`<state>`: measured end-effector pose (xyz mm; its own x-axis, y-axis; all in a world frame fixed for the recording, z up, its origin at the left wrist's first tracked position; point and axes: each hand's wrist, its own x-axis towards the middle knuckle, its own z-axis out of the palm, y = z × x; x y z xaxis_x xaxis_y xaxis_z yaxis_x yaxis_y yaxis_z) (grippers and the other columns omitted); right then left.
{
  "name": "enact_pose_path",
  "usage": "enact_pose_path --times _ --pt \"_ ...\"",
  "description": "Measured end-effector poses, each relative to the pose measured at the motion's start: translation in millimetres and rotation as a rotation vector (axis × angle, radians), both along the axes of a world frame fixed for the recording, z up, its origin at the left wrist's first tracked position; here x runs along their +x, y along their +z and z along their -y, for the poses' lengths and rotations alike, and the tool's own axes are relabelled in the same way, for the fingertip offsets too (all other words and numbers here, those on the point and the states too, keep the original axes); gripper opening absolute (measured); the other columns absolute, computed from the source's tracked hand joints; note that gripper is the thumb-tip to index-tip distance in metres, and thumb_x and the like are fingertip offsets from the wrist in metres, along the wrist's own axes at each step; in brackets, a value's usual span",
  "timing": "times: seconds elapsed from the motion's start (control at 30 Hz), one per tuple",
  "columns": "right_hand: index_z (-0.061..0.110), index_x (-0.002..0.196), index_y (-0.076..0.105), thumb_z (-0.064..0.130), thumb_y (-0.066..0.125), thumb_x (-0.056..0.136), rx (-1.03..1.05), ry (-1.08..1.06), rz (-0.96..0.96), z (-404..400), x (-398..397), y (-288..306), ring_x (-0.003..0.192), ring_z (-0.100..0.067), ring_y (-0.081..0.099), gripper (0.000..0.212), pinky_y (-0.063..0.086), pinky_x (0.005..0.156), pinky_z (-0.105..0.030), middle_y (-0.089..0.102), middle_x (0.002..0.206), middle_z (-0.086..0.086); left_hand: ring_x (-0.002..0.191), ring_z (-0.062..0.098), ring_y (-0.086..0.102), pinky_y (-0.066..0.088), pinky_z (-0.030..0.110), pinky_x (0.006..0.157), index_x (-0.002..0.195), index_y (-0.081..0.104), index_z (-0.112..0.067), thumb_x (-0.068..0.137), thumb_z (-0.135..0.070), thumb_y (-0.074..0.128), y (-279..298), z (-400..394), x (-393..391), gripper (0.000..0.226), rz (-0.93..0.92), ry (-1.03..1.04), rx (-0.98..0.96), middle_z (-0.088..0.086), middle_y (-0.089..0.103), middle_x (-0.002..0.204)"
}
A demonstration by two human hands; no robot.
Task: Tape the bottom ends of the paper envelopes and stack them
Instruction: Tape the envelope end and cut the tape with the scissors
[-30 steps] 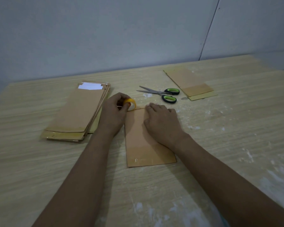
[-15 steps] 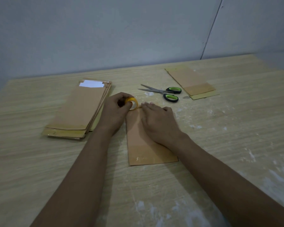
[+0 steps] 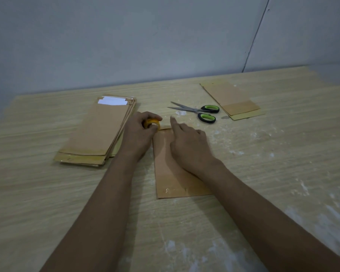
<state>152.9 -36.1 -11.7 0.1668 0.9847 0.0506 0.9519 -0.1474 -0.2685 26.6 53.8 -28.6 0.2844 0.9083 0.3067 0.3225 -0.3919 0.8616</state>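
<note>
Nearest, a flat brown paper envelope [image 3: 166,169] lies lengthwise on the pale wood-grain tabletop [image 3: 47,193], which is smeared with white powdery marks; a glossy strip of clear tape shines across the envelope's near end. The right hand [image 3: 190,146] rests on the envelope with its index finger stretched out towards the far edge and its other fingers loosely bent, grasping nothing. Just left of it, the left hand [image 3: 138,134] has its grip closed round a small yellow roll of tape [image 3: 151,123], held at the envelope's far left corner. To the left, just beside that hand, sits a stack of brown paper envelopes [image 3: 98,132], their near ends showing yellowish taped strips and a white paper patch at the far end of the top one. Farther off, right of centre, a pair of steel scissors with black-and-green handles [image 3: 201,111] lies blades parted. Beyond them to the right lie two more brown envelopes [image 3: 232,99], overlapped. No writing or brand can be read anywhere. A grey wall [image 3: 126,40] stands behind.
</note>
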Motion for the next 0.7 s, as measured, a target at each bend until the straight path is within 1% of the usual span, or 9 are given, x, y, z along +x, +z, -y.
enact_pose_path --times 0.1,0.2,0.27,0.4,0.47,0.53,0.57,0.63,0.7 --pt "0.021 0.157 0.018 0.020 0.028 0.103 -0.025 0.018 0.055 -0.4 -1.3 -0.3 0.146 -0.023 0.024 0.056 0.021 0.113 -0.043 0.029 0.158 -0.004 0.094 0.024 0.060 0.049 0.028 0.079 0.090 0.074 -0.028 0.083 0.001 0.060 0.2 0.2 0.3 0.033 -0.015 -0.001 0.034 0.017 0.063 0.103" --pt "0.021 0.156 0.023 0.021 0.026 0.103 -0.034 0.026 0.104 -1.2 -2.5 -0.3 0.147 -0.024 0.022 0.053 0.023 0.112 -0.044 0.028 0.158 -0.004 0.087 0.021 0.057 0.041 0.013 0.070 0.088 0.073 -0.028 0.082 0.003 0.060 1.5 2.2 2.4 0.034 -0.042 0.016 0.071 0.019 0.060 0.097" --pt "0.020 0.156 0.022 0.020 0.026 0.104 -0.058 0.028 0.132 -2.4 -3.9 1.5 0.147 -0.026 0.022 0.052 0.024 0.112 -0.045 0.029 0.157 -0.006 0.083 0.018 0.054 0.036 0.006 0.065 0.088 0.074 -0.026 0.082 0.004 0.060 2.2 3.7 4.0 0.033 -0.060 0.031 0.080 0.019 0.060 0.096" --pt "0.017 0.155 0.020 0.019 0.025 0.104 -0.105 0.018 0.151 -4.0 -8.5 5.0 0.146 -0.028 0.022 0.051 0.025 0.112 -0.050 0.029 0.155 -0.007 0.085 0.014 0.054 0.036 0.006 0.066 0.093 0.075 -0.021 0.081 0.002 0.060 -0.7 2.7 3.8 0.030 -0.091 0.073 0.112 0.012 0.064 0.097" --pt "0.016 0.156 0.018 0.018 0.024 0.104 -0.096 0.006 0.121 -2.9 -8.7 3.9 0.147 -0.028 0.020 0.052 0.023 0.113 -0.052 0.028 0.156 -0.007 0.086 0.012 0.056 0.040 0.015 0.071 0.095 0.074 -0.018 0.081 0.001 0.062 -2.1 1.5 2.5 0.027 -0.077 0.088 0.099 0.006 0.066 0.096" --pt "0.017 0.158 0.009 0.017 0.023 0.103 -0.092 0.001 0.067 -1.9 -7.5 3.6 0.149 -0.027 0.016 0.056 0.019 0.115 -0.053 0.025 0.159 -0.006 0.085 0.013 0.058 0.044 0.022 0.073 0.096 0.073 -0.015 0.081 0.000 0.065 -1.3 -0.5 -1.1 0.023 -0.055 0.080 0.056 0.000 0.067 0.092" --pt "0.018 0.158 0.006 0.016 0.023 0.103 -0.097 0.004 0.055 -1.9 -7.1 3.7 0.150 -0.027 0.015 0.058 0.018 0.115 -0.053 0.024 0.159 -0.006 0.085 0.012 0.060 0.045 0.022 0.073 0.096 0.073 -0.014 0.082 -0.001 0.066 -0.3 -1.7 -3.9 0.021 -0.055 0.067 0.033 -0.002 0.068 0.091" --pt "0.021 0.158 0.008 0.017 0.022 0.103 -0.109 0.014 0.077 -2.4 -7.1 3.7 0.149 -0.027 0.014 0.057 0.017 0.115 -0.053 0.024 0.159 -0.005 0.082 0.007 0.062 0.048 0.018 0.072 0.096 0.073 -0.012 0.083 -0.002 0.069 2.1 -3.5 -9.9 0.017 -0.050 0.022 -0.014 -0.004 0.069 0.089" --pt "0.022 0.158 0.012 0.017 0.021 0.104 -0.123 0.022 0.104 -3.1 -7.3 4.0 0.149 -0.027 0.014 0.055 0.018 0.115 -0.054 0.023 0.158 -0.005 0.072 -0.002 0.060 0.046 0.013 0.066 0.092 0.072 -0.011 0.083 0.002 0.068 4.9 -2.0 -13.7 0.016 -0.022 -0.018 -0.040 -0.006 0.069 0.082"
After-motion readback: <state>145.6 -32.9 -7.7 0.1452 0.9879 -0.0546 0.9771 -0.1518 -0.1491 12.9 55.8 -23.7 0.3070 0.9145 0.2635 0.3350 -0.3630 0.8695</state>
